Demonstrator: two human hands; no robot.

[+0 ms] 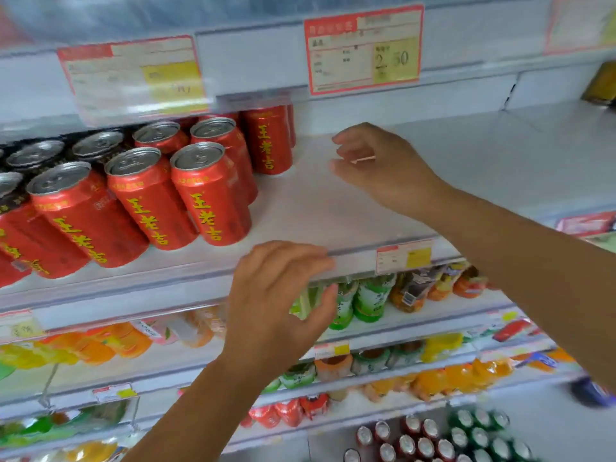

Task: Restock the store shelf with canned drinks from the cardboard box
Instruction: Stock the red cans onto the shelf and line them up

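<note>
two bare forearms reach up from the bottom of the view toward the shelf [333, 211]. the left hand [280, 295] is nearest, at the shelf's front rail [360, 260]. its fingers are bent over the top of the rail and the thumb sits below it, but i cannot tell whether it clasps the rail or only rests there. the right hand [383, 168] is farther in, above the bare white part of the shelf, with fingers loosely curled, thumb apart and nothing in it.

the red cans [206, 195] with yellow lettering stand upright in rows on the left part of that shelf, apart from both hands. black cans [36, 155] stand beside them at the far left. a red-bordered price tag [363, 48] hangs from the shelf above.

on the shelf just below, green bottles [370, 301] stand right of the left hand. orange bottles [466, 378] fill the lower rows. at the bottom right are red and green can tops [430, 441], seen from above, and i cannot tell what holds them.
</note>
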